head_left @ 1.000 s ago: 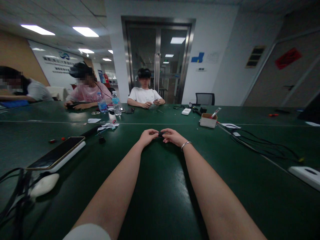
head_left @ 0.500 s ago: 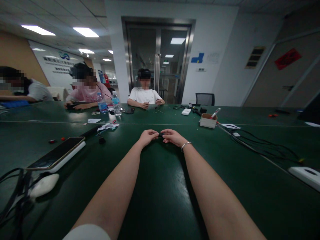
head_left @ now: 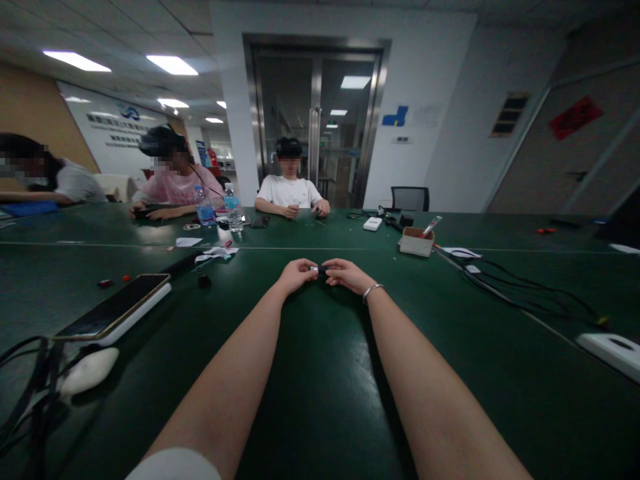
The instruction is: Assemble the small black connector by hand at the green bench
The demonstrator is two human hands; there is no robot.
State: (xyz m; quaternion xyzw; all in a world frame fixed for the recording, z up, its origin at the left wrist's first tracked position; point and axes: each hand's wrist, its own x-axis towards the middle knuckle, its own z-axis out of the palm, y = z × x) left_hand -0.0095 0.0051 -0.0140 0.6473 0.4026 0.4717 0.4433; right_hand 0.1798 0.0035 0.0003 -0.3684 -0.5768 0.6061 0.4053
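Both my hands meet over the middle of the green table (head_left: 320, 373). Between them is a small black and silver object (head_left: 321, 269), too small to tell its kind. My left hand (head_left: 297, 275) pinches its shiny silver end with thumb and fingertips. On the dark end, my right hand (head_left: 349, 275) is closed with thumb and fingers, a metal bangle (head_left: 373, 291) round its wrist. The fingers partly cover the object at both ends.
To my left lie a phone (head_left: 116, 303) on a white block, a white mouse-shaped thing (head_left: 90, 372) and black cables. Water bottles (head_left: 233, 210) stand beyond. A small box (head_left: 417, 243) and more cables (head_left: 530, 287) are on the right. Across sits a person (head_left: 289, 190).
A silver end now shows between my fingertips, where only a dark piece showed before. My arms stay nearly still. The person across has lowered one hand towards the table.
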